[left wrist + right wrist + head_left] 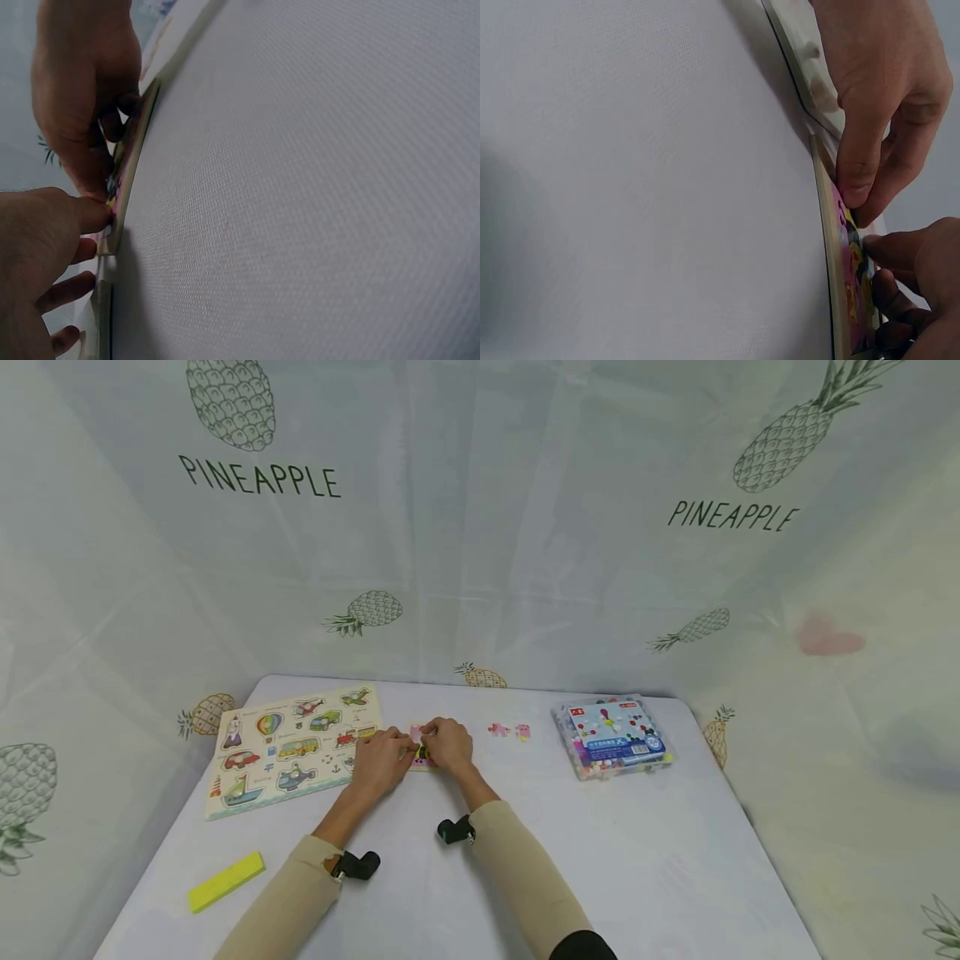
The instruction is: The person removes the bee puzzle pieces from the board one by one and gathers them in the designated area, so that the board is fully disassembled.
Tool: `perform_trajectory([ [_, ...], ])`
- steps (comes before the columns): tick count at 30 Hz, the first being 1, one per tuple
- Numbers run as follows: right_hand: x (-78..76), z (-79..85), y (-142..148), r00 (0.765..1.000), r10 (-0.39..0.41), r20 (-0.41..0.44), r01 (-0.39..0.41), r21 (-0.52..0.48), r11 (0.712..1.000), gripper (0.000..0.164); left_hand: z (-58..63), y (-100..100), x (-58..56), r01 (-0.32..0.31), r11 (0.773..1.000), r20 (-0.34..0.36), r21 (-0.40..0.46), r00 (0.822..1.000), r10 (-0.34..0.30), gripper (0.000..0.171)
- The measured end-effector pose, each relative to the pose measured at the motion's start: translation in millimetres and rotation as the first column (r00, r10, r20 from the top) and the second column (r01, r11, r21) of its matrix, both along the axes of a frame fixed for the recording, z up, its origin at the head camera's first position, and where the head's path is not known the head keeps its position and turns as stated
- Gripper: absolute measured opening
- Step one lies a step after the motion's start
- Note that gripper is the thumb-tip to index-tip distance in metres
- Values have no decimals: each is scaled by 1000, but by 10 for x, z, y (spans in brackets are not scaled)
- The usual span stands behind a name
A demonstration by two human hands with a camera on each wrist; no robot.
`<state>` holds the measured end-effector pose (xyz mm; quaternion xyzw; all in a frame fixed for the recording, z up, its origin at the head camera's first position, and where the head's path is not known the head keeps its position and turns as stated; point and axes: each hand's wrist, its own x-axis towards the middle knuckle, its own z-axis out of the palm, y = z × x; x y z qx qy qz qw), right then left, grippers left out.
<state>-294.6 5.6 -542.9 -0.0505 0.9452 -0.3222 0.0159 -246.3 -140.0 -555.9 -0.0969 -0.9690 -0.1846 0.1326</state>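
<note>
A small wooden jigsaw board (826, 225) with a pink, yellow and black picture lies on the table, between both hands. My left hand (380, 762) is at its left side; the thumb and forefinger come together on a dark and yellow puzzle piece (852, 217), the other fingers spread apart. From the right, my right hand (448, 745) bends its fingers over the same picture, thumb and fingertips pinching at a piece there. Hands partly cover the picture in every view. Two loose pink jigsaw pieces (498, 730) lie to the right of the right hand.
A large vehicle peg puzzle (258, 752) lies at the left, its edge beside the left hand. A yellow block (227, 882) rests near the front left. At the back right is a clear plastic box (615, 739) of colourful parts. Pineapple-print curtain (480, 543) surrounds the white table.
</note>
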Motion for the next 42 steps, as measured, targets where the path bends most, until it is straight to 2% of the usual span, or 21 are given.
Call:
perform_trajectory([
  [14, 0, -16, -9, 999, -34, -19, 32, -57, 998, 6, -21, -5, 0, 7, 1000, -19, -1, 1000, -7, 9],
  [24, -9, 8, 58, 1000, -19, 10, 20, -171, 985, 8, -23, -1, 0, 13, 1000, -39, -7, 999, -13, 8],
  [29, -22, 33, 195, 1000, -18, 10, 20, -243, 970, 10, -29, -9, 3, 18, 1000, -37, -8, 999, -19, 10],
  [33, -41, 39, 360, 999, -32, -18, 26, -256, 966, 12, -38, -12, -1, 20, 1000, -29, 5, 999, -20, 11],
  [42, -60, 12, 823, 995, -99, -29, 91, -190, 978, 9, -56, -20, 2, 32, 999, -48, 29, 998, -31, 11],
])
